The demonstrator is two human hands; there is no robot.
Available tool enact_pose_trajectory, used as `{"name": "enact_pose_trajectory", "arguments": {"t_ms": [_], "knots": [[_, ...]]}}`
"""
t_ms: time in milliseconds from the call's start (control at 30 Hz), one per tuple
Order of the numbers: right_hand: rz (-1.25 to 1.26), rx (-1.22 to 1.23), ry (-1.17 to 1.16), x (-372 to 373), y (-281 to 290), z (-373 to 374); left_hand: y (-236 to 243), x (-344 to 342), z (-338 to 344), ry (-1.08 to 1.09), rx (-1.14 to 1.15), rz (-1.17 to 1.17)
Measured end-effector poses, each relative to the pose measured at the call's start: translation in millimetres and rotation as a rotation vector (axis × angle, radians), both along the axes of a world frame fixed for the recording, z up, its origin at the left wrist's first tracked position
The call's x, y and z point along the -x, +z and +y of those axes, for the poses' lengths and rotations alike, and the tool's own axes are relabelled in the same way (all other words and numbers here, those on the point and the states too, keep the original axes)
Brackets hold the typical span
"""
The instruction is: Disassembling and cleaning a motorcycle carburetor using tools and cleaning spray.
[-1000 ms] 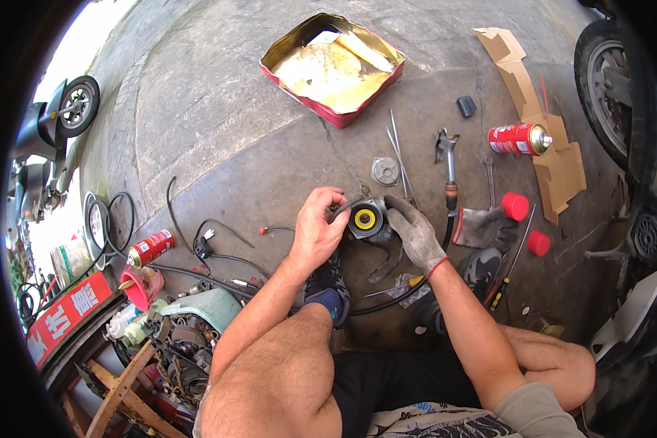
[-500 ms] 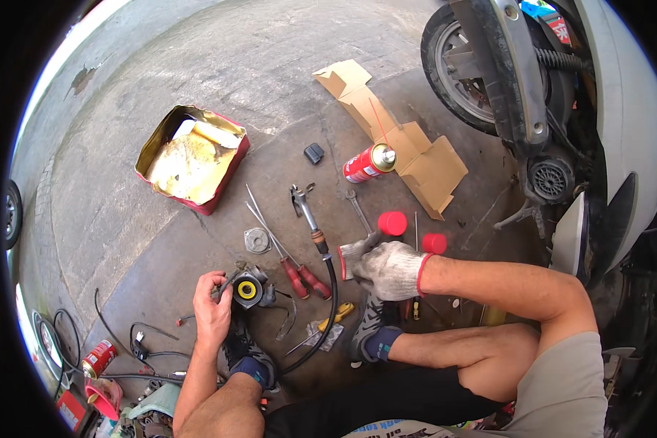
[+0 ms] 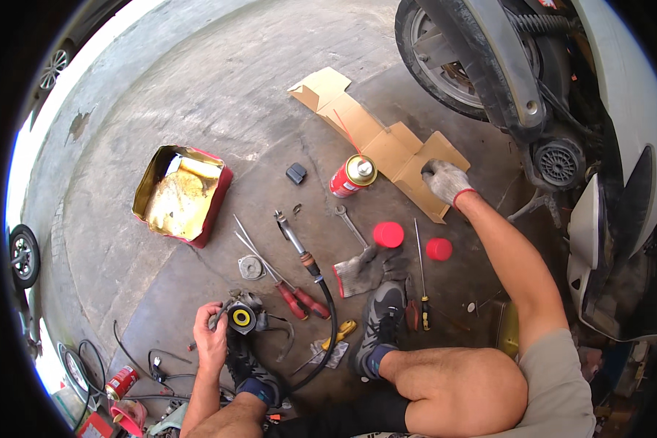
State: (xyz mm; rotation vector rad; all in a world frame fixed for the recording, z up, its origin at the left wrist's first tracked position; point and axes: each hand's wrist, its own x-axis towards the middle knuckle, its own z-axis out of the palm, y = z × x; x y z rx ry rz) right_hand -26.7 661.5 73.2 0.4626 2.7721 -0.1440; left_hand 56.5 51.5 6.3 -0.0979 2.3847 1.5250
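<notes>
My bare left hand point(image 3: 211, 339) has its fingers curled on a black hose at the side of a metal carburetor-like part point(image 3: 251, 302) with a yellow ring. My right hand point(image 3: 444, 182), in a knitted work glove, is reached out over an unfolded cardboard box point(image 3: 387, 153), fingers curled; what they hold, if anything, is hidden. Beside that cardboard stands a red spray can point(image 3: 352, 177). A second glove point(image 3: 354, 274) lies near two red caps point(image 3: 388, 234), a wrench point(image 3: 350, 223) and screwdrivers point(image 3: 303, 305). A metal cover point(image 3: 251, 268) lies above the carburetor-like part.
A red-rimmed tin tray point(image 3: 217, 193) lies at the upper left, an air tool point(image 3: 299, 244) with a hose in the middle. A scooter point(image 3: 613, 87) stands close on the right. Cables point(image 3: 153, 358) and another spray can point(image 3: 122, 382) lie lower left; a wheel point(image 3: 24, 255) is at the far left.
My view has swung right. My right hand has left the carburetor-like part, passed by the loose glove and moved up to the cardboard. My left hand stays on that part.
</notes>
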Motion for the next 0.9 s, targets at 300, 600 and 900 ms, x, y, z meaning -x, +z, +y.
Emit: {"name": "enact_pose_trajectory", "arguments": {"t_ms": [300, 600, 900], "knots": [[0.111, -0.151, -0.078, 129, -89, -32, 15, -1, 2, 0.014, 0.024, -0.069], [0.003, -0.207, -0.164, 164, -125, -29, 17, -1, 6, 0.039, -0.029, -0.122], [0.455, 1.414, -0.812, 76, -77, 0, 13, -1, 8, 0.027, -0.018, -0.087]]}}
